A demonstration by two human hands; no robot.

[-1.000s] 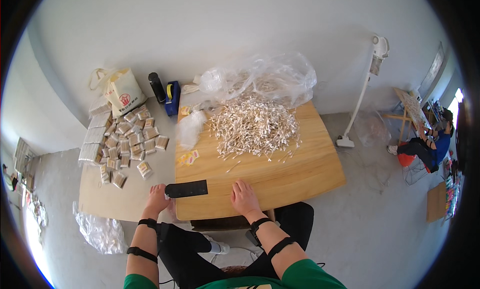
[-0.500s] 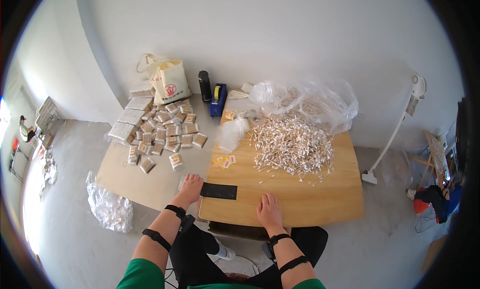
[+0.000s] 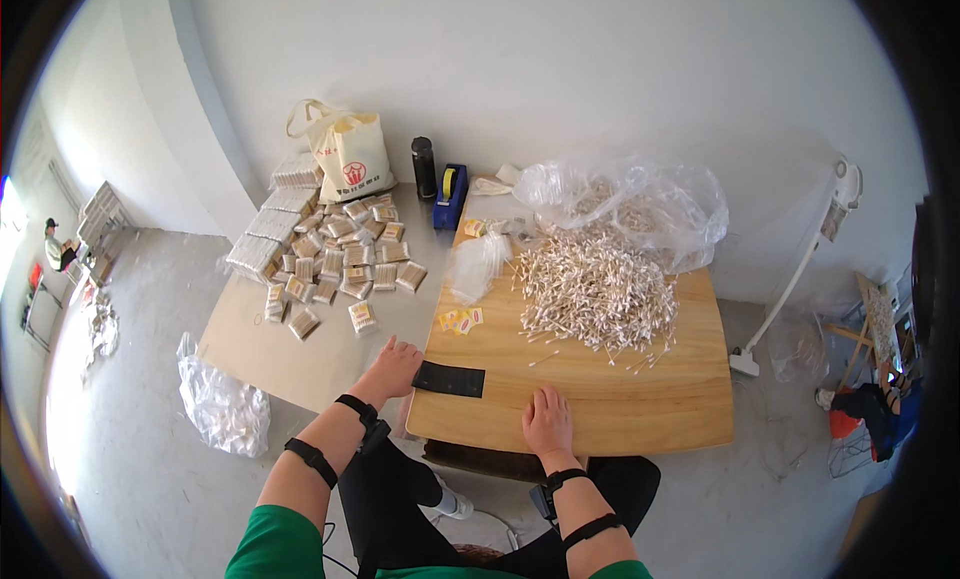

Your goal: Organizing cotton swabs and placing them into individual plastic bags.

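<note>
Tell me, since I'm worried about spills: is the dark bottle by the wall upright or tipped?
Upright: the dark bottle stands on its base beside the blue tape dispenser.

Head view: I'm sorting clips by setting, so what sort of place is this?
Probably a small packing workroom: a heap of cotton swabs on a wooden table, rows of filled small packets, and a tape dispenser.

tote bag (image 3: 352, 157), dark bottle (image 3: 424, 167), blue tape dispenser (image 3: 449, 196).

Packing workshop: cotton swabs (image 3: 595, 289), packets (image 3: 340, 259)
</note>
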